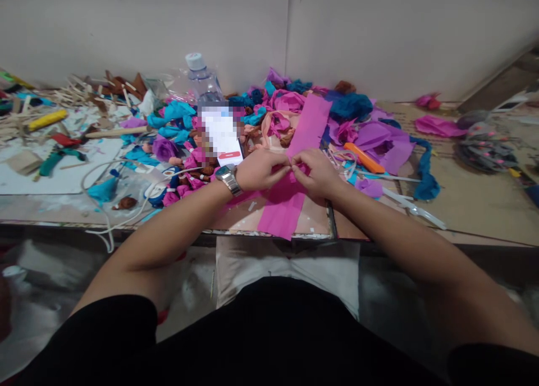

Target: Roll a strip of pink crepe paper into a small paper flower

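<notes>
My left hand point(265, 170), with a metal watch point(228, 179) on its wrist, is closed in a pinch above a long pink crepe paper strip point(280, 215). My right hand point(315, 173) pinches beside it, the fingertips of both hands almost meeting. A bit of pink paper shows between them; its exact shape is hidden by the fingers. The strip lies slanted across the table from near its front edge toward the pile behind. A phone point(223, 133) with a lit screen leans upright just beyond my left hand. To the right of my right hand lies an orange utility knife point(364, 157).
A water bottle point(204, 83) stands behind the phone. Blue, purple and pink crepe paper flowers point(166, 147) crowd the table. A white cable point(109, 220) hangs over the front edge. Green-handled pliers point(59, 160) and wooden sticks point(71, 97) lie at left, cardboard point(475, 201) at right.
</notes>
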`<action>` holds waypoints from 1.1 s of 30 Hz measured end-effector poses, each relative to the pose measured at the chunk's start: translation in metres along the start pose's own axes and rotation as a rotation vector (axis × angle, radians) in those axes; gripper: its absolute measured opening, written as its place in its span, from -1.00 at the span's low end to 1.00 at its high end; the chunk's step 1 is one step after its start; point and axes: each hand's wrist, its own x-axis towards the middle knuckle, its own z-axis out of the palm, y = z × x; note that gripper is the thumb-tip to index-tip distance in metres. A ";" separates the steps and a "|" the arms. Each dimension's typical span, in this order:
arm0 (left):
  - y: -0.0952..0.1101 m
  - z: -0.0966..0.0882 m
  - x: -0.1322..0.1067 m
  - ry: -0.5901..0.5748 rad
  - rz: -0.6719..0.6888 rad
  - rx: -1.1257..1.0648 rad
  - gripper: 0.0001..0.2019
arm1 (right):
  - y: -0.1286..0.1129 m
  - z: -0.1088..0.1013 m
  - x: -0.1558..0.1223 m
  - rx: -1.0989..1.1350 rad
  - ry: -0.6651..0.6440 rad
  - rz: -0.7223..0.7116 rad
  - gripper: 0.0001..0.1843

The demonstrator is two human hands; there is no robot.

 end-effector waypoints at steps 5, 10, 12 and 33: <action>-0.004 -0.001 0.000 -0.030 -0.033 0.008 -0.73 | 0.002 -0.002 -0.001 -0.015 0.017 -0.017 -0.82; -0.002 -0.002 0.001 -0.032 -0.034 -0.078 -0.74 | 0.000 -0.001 0.000 -0.020 0.010 0.000 -0.88; 0.000 -0.004 0.001 -0.029 -0.047 -0.108 -0.76 | 0.000 -0.001 0.001 -0.019 0.007 0.000 -0.90; -0.008 -0.007 0.000 -0.089 -0.103 -0.201 -0.75 | 0.000 -0.006 0.000 -0.076 0.034 -0.044 -0.82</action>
